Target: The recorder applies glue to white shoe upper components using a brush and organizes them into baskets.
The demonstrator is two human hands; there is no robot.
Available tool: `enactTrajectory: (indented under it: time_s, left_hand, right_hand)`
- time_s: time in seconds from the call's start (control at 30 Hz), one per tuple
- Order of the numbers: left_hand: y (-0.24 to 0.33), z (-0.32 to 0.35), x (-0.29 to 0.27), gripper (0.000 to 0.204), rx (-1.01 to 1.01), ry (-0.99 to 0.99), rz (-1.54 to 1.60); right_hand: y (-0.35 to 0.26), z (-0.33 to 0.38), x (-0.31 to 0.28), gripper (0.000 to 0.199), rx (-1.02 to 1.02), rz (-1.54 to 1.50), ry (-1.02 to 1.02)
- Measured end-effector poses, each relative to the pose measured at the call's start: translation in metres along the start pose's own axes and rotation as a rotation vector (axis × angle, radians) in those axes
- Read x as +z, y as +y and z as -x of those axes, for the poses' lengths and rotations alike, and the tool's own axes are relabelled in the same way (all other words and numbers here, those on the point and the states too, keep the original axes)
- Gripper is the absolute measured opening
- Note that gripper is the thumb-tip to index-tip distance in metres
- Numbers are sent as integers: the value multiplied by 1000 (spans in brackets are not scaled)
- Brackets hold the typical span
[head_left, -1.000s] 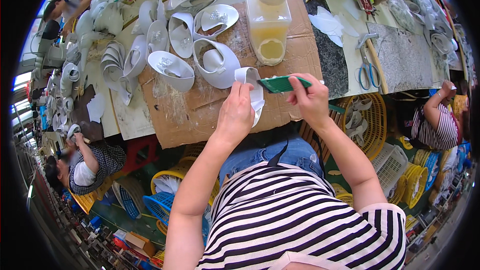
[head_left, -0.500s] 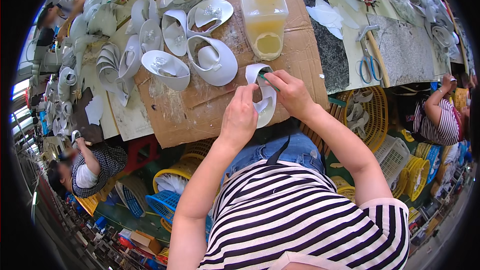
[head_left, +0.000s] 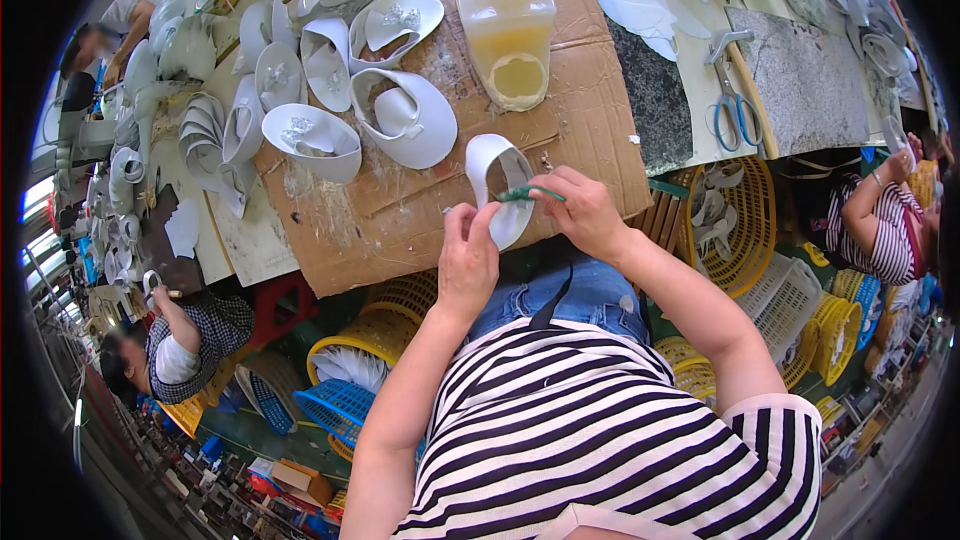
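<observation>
white looped piece (head_left: 513, 224), left grip (head_left: 474, 220) pinching its left edge, right grip (head_left: 556, 196) just beside, clamping green tool (head_left: 518, 194)

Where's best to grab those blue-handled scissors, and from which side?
I'd take the scissors by their blue loops, from the table's near edge, using the right hand once its green tool is down. The loops face that edge and the blades point away; the hammer close along their right probably makes that side awkward.
</observation>
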State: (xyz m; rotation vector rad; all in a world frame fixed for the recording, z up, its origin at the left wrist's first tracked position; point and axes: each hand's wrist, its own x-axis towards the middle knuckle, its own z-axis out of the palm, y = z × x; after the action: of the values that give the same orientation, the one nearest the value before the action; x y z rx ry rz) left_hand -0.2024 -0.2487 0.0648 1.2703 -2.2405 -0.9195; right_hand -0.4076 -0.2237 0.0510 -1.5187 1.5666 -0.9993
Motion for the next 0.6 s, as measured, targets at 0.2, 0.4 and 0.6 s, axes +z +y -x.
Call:
enactTrajectory:
  time_s: [0.2,0.4,0.6]
  left_hand:
    - [-7,3,6,48,-180,100,-18]
    - [-5,-8,-31,51,-297,119,209]
    - [14,-29,-74,63,-446,-46,766]
  right_hand:
    - [-4,8,5,9,38,-85,2]
    - [-49,-8,-61,16,277,-598,275]
    - [-37,-49,-98,26,193,-818,498]
